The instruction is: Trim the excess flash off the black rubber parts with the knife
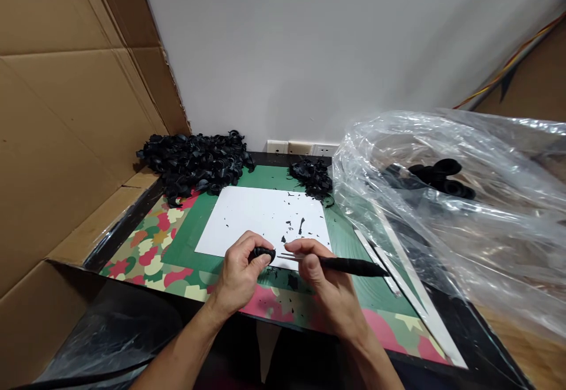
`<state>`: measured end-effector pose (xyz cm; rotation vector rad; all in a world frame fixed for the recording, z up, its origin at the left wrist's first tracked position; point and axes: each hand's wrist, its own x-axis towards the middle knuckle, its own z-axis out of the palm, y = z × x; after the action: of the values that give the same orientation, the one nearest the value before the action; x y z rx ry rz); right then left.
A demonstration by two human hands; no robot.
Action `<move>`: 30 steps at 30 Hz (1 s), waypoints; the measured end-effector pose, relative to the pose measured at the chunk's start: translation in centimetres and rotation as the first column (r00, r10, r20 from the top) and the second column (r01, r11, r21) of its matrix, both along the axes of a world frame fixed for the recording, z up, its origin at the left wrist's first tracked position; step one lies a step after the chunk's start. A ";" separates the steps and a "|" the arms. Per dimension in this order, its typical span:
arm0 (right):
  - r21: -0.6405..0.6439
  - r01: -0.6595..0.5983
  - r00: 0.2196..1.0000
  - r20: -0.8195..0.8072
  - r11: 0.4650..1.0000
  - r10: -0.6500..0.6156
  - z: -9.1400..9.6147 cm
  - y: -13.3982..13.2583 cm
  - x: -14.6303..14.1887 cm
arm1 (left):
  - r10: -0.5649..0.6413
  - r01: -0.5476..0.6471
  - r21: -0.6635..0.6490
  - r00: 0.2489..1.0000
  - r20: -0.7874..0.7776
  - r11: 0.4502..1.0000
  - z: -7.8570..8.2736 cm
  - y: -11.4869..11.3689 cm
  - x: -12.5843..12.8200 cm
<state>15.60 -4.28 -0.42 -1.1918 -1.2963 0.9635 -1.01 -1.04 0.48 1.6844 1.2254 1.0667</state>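
Near the front edge of a white sheet (247, 216), my left hand (241, 269) is closed around a small black rounded piece (265, 253), which looks like rubber. My right hand (325, 281) grips a tool with a thick black handle (354, 266) and two thin metal prongs, like tweezers. The prong tips point left and come close to the black piece; whether they touch it I cannot tell. Small black scraps (302, 225) lie scattered on the sheet and below my hands.
A large heap of black trimmings (198, 160) lies at the back left, a smaller pile (313, 176) at the back middle. On the right, a clear plastic bag (398, 136) holds black rounded parts (442, 177). White strips (407, 295) lie beside it. Cardboard (79, 95) stands at the left.
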 end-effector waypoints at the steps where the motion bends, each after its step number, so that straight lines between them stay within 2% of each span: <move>1: -0.040 0.005 1.000 -0.029 0.999 -0.006 -0.1 0.0 0.0 | -0.004 0.004 0.004 1.000 -0.002 1.000 0.1 0.0 0.1; 4: -0.068 0.004 0.991 -0.136 0.998 -0.013 -0.6 0.3 0.1 | -0.018 0.018 0.002 1.000 0.002 1.000 0.1 -0.1 0.2; 8: 0.076 -0.070 0.969 -0.233 0.995 0.086 -1.0 0.6 0.2 | -0.033 0.034 -0.004 0.999 0.008 0.999 0.0 0.0 0.2; 11: 0.099 -0.050 0.952 -0.295 0.994 0.078 -0.9 0.6 0.0 | -0.038 0.038 0.004 0.999 0.000 0.999 -0.1 0.0 0.2; 18: 0.045 0.051 0.970 -0.240 0.998 -0.039 -0.4 0.6 -0.8 | -0.049 0.049 0.011 0.999 -0.012 0.999 0.1 -0.1 0.3; 30: 0.062 -0.018 0.981 -0.189 0.998 0.030 -0.5 0.9 -0.6 | -0.053 0.054 0.030 0.998 -0.020 0.998 0.2 -0.1 0.5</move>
<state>14.97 -3.41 -0.90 -1.0137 -1.1813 1.0229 -0.53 -1.18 0.65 1.7442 1.1747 1.0437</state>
